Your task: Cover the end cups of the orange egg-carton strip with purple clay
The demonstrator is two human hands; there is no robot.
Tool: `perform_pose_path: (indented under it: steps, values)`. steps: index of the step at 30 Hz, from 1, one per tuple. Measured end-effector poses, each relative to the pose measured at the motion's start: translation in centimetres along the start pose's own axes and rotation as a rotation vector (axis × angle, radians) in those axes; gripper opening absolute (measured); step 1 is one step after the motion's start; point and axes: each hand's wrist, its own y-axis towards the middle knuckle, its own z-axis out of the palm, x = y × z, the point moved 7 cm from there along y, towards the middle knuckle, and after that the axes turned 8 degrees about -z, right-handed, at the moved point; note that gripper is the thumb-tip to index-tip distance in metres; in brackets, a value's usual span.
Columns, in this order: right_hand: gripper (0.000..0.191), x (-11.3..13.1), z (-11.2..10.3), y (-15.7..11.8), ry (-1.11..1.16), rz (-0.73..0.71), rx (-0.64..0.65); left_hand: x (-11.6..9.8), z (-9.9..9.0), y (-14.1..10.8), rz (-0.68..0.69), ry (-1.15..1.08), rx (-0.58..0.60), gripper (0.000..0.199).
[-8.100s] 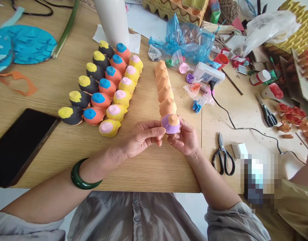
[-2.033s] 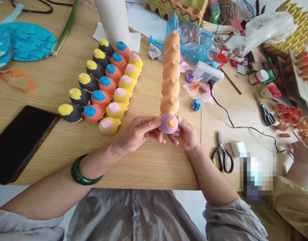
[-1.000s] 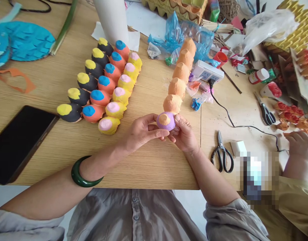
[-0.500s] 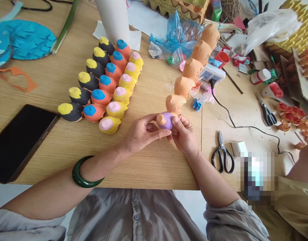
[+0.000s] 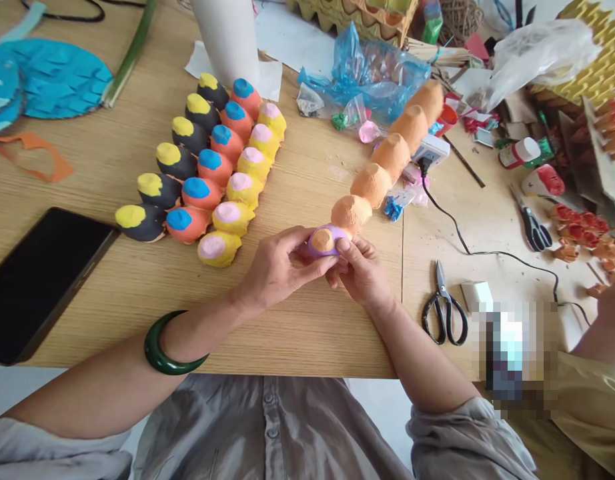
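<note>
An orange bumpy strip (image 5: pixel 372 183) slants up and away to the right, its near end bump coated in purple clay around an orange tip. My left hand (image 5: pixel 282 267) pinches the purple end from the left, thumb below it. On the right side of the same bump, my right hand (image 5: pixel 362 267) presses its thumb, with its other fingers curled beneath. Left of my hands lie three finished-looking strips: black with yellow tips (image 5: pixel 160 191), orange-red with blue tips (image 5: pixel 202 193) and yellow with pink tips (image 5: pixel 242 193).
Black-handled scissors (image 5: pixel 445 310) lie right of my right arm. A dark tablet (image 5: pixel 47 280) is at the left edge. Behind the strip are a power strip (image 5: pixel 432 152) with a cable and a blue plastic bag (image 5: pixel 357 73). Another person's arm (image 5: pixel 602 327) shows at the right.
The orange strip has rolled and its far end has swung down and to the right. The orange tip of the purple bump now faces up more. Both hands keep their hold.
</note>
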Motion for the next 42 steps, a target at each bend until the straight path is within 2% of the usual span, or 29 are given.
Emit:
perform_pose_path:
  steps: [2,3,5,7,9,10,13,15,17,20,23,25,27,31,36,42]
  values:
    - [0.041,-0.1,0.2,0.0,0.012,0.028,0.028,-1.0,-0.4,-0.2,0.101,0.154,-0.1,0.025]
    - [0.039,0.0,0.2,0.0,0.009,0.032,0.038,-1.2,-0.4,-0.2,0.116,0.179,-0.1,0.026]
    - [0.035,0.3,0.0,0.0,-0.018,0.014,0.042,-0.8,0.5,0.0,0.046,0.072,0.036,0.034]
    - [0.033,0.8,-0.4,0.0,-0.054,-0.021,0.038,-0.6,1.6,0.1,-0.034,-0.116,0.234,0.044]
    - [0.033,1.1,-0.6,0.1,-0.082,-0.043,0.058,-0.9,2.1,0.1,-0.047,-0.226,0.363,0.037]
    - [0.034,1.2,-0.7,0.2,-0.089,-0.044,0.079,-1.0,2.0,0.2,-0.039,-0.271,0.373,0.028]
    - [0.037,0.9,-0.6,0.3,-0.11,-0.005,0.169,-0.3,0.5,1.0,-0.106,-0.401,0.197,0.032]
    - [0.036,0.5,-0.5,0.3,-0.13,0.028,0.224,0.3,0.2,1.1,-0.18,-0.419,0.157,0.035]
    - [0.035,0.4,-0.5,0.3,-0.145,0.039,0.25,0.3,0.7,1.0,-0.204,-0.415,0.214,0.036]
    - [0.034,0.5,-0.6,0.4,-0.151,0.033,0.276,-0.5,1.4,0.6,-0.156,-0.4,0.286,0.034]
    - [0.038,0.7,-0.7,0.5,-0.089,0.013,0.267,-1.1,1.3,0.5,-0.092,-0.352,0.264,0.031]
    - [0.04,0.9,-1.1,0.6,-0.069,-0.018,0.206,-1.1,1.2,0.5,-0.074,-0.312,0.241,0.031]
    - [0.038,0.8,-1.4,0.6,-0.115,-0.027,0.168,-0.9,1.2,0.5,-0.081,-0.293,0.23,0.033]
    - [0.035,0.5,-1.1,0.5,-0.192,0.002,0.225,-0.5,1.3,0.6,-0.136,-0.235,0.253,0.033]
    - [0.031,0.4,-1.4,0.6,-0.181,0.002,0.213,-0.4,1.5,0.7,-0.182,-0.255,0.272,0.026]
    - [0.035,0.6,-1.4,0.5,-0.159,-0.008,0.174,0.0,1.5,0.7,-0.17,-0.284,0.292,0.03]
